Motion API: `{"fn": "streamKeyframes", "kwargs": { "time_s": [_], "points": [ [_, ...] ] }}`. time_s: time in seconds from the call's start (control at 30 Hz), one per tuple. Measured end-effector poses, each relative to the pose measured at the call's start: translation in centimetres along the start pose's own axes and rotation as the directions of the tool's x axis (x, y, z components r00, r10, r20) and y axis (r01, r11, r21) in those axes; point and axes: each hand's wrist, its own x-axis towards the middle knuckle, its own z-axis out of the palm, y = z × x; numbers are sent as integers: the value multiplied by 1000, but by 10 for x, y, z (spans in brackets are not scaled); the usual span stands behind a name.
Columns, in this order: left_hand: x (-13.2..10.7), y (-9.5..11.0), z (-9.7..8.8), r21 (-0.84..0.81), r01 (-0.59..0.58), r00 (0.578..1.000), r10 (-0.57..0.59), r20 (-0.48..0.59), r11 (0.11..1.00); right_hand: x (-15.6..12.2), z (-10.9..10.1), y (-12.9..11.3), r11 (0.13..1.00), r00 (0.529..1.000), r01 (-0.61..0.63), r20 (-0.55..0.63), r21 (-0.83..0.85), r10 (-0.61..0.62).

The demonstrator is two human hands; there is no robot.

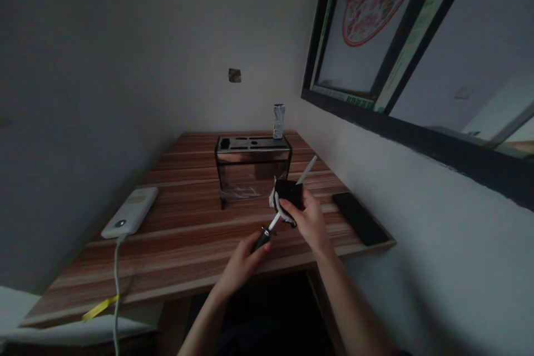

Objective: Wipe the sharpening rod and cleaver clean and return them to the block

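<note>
My left hand (244, 261) is closed around the dark handle of a sharpening steel (273, 222), whose slim pale rod slants up to the right. Further along the rod, my right hand (309, 221) presses a black cloth with a white side (290, 192) around it. The rod's tip sticks out beyond the cloth, and the part under the cloth is hidden. Behind both hands stands a knife block (254, 156) with a slotted metal top and clear plastic film on its front. A crumpled silvery-white packet (278, 121) stands upright on or just behind the block's right end.
The striped wooden table (179, 256) meets walls at the back and right. At its left lies a white power bank (131, 212) with a cable (117, 278) hanging over the front edge, bearing a yellow tag (100, 308). A black phone (359, 218) rests near the right edge. A dark-framed window (375, 105) is at right.
</note>
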Motion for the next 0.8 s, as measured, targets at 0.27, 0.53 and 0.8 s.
{"fn": "streamKeyframes", "kwargs": {
  "time_s": [0.27,0.53,0.8],
  "points": [
    [-2,3,0,22,37,999,-37,-6,999,26,-25,-13,997,995,76,-61,16,-75],
    [-2,-2,1,78,11,1000,-12,12,997,44,-47,-13,986,978,167,-122,-9,-166],
    [-3,-7,0,75,-1,999,-1,35,997,54,-51,-14,970,945,216,-228,-112,-236]
  ]
}}
